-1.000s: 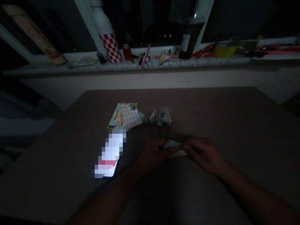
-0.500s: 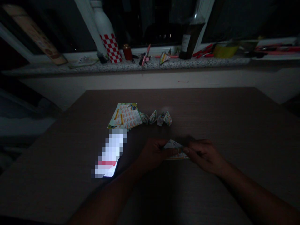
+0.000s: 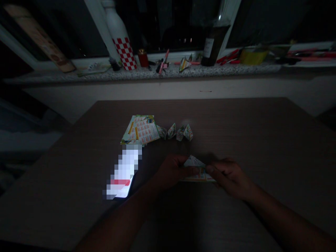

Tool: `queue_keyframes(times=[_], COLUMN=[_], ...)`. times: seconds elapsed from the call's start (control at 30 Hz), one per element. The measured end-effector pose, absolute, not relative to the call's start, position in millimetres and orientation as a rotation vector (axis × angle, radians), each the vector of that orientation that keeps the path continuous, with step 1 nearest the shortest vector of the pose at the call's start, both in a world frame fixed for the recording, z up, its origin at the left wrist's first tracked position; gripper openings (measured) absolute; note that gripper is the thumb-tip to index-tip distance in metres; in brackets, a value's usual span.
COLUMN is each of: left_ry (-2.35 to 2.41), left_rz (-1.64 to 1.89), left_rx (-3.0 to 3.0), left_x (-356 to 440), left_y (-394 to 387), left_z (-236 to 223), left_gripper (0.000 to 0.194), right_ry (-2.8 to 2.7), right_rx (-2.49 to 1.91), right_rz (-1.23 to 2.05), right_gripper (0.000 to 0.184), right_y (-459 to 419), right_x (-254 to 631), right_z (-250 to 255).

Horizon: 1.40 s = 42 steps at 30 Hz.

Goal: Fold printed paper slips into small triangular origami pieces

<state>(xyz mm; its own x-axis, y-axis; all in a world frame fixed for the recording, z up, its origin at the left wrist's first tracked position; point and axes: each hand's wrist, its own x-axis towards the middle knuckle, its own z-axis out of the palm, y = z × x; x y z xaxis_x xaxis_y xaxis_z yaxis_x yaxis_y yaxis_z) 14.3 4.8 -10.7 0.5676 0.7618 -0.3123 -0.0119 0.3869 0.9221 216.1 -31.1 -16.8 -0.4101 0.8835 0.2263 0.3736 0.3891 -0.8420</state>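
Between my two hands is a piece of printed paper (image 3: 201, 175), folded to a point at its top edge and straight along the bottom. My left hand (image 3: 173, 171) pinches its left side, the thumb lying across the front. On the right side my right hand (image 3: 229, 175) grips it with thumb and fingers; the fingertips behind the paper are hidden. Beyond the hands stand several small folded paper pieces (image 3: 188, 133) in a row. A stack of printed paper sheets (image 3: 143, 129) lies to their left.
A phone (image 3: 122, 175) with a lit, blurred-out screen lies left of my left hand on the wooden table (image 3: 249, 126). Behind, the granite windowsill (image 3: 147, 74) carries a red-checked white bottle (image 3: 124, 52), a dark bottle (image 3: 210, 49), a small jar (image 3: 142, 57) and pens (image 3: 164, 62).
The folded paper has tilted slightly so that more of its printed front and lower edge shows. My right hand has shifted a little; both hands keep their hold.
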Motion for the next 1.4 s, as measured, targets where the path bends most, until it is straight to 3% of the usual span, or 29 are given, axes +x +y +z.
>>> queue_keyframes(times=[0.6, 0.8, 1.03, 1.4], left_ry=[0.935, 0.982, 0.989, 0.85], left_rz=[0.587, 0.704, 0.778, 0.802], left_rx=[1.18, 1.269, 1.568, 1.743], left_x=[13, 13, 13, 17], left_y=[7, 6, 1, -3], left_z=[-18, -15, -14, -8], left_gripper=[0.029, 0.025, 0.016, 0.014], right_ry=[-1.959, -1.875, -1.886, -1.903], right_rx=[-1.081, -0.943, -0.857, -0.868], right_rz=[0.799, 0.593, 0.337, 0.321], right_gripper=[0.036, 0.005, 0.018, 0.019], right_y=[-24, -23, -27, -29], right_x=[216, 218, 217, 212], right_z=[-18, -14, -11, -9])
